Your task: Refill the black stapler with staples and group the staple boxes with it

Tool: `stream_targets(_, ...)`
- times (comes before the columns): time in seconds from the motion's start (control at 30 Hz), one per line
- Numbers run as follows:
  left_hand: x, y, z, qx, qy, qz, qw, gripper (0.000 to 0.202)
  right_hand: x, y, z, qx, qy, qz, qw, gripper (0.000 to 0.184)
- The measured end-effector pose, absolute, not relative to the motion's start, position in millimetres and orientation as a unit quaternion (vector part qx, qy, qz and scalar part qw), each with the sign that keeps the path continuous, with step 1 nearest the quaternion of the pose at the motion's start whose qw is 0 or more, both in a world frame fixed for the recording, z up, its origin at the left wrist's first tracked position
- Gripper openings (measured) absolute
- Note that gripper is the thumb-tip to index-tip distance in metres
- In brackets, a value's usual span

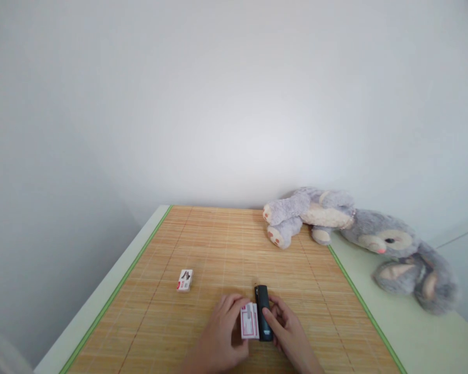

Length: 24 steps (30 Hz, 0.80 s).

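- A small white-and-red box point(249, 323) is being touched on its left edge by the left hand point(220, 337). Its fingers point(232, 304) are being kept bent against the box. Whether they are grasping it or only resting on it cannot be told.
- A black tool point(262, 306) is being touched on its right side by the right hand point(290, 335). Its fingers point(275, 311) are being laid along the tool. A firm grasp cannot be confirmed.
- The box and the tool are being kept side by side, touching, between the two hands on the near middle of a bamboo mat point(218, 244).
- The mat is being carried by a pale surface point(374, 291).
- A second small box point(184, 280) is lying on the mat, to the left and well apart from the hands.
- A grey toy rabbit point(374, 239) is lying at the far right, partly on the mat and partly on the surface.
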<state>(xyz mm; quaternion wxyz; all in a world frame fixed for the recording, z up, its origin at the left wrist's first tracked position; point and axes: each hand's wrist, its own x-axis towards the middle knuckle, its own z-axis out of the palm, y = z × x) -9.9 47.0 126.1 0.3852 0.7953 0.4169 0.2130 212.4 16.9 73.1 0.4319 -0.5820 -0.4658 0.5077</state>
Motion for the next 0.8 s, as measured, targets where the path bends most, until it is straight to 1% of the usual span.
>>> stream_targets(0.2,-8,66,130,0.787,0.372,0.195,0.452,0.07,214,14,68,-0.579,-0.471,0.51,0.428,0.06)
stream_targets(0.4,3,67,124,0.793,0.369,0.192,0.445,0.069,211,14,72,-0.576,-0.477,0.508,0.427,0.058)
stream_targets(0.43,4,65,122,0.792,0.368,0.19,0.448,0.075,211,14,73,-0.577,-0.477,0.508,0.427,0.059)
stream_targets(0.53,-6,62,120,0.786,0.387,0.205,0.437,0.104,213,12,75,-0.577,-0.471,0.518,0.42,0.066)
stream_targets(0.57,-13,64,121,0.779,0.408,0.231,0.416,0.102,215,11,74,-0.577,-0.47,0.521,0.418,0.069)
stream_targets(0.6,-24,67,122,0.767,0.436,0.266,0.388,0.091,217,10,73,-0.579,-0.471,0.518,0.418,0.072)
stream_targets(0.67,-52,81,124,0.717,0.516,0.35,0.311,0.048,221,6,71,-0.594,-0.487,0.493,0.408,0.076)
stream_targets(0.7,-69,90,125,0.68,0.564,0.377,0.276,0.042,223,4,71,-0.607,-0.502,0.474,0.394,0.08)
stream_targets(0.73,-87,99,124,0.628,0.621,0.402,0.241,0.044,224,2,71,-0.623,-0.519,0.452,0.371,0.084)
stream_targets(0.77,-103,109,122,0.588,0.666,0.4,0.223,0.048,224,1,72,-0.643,-0.534,0.43,0.34,0.091)
stream_targets(0.8,-118,117,119,0.56,0.698,0.383,0.227,0.052,223,0,75,-0.663,-0.547,0.411,0.305,0.099)
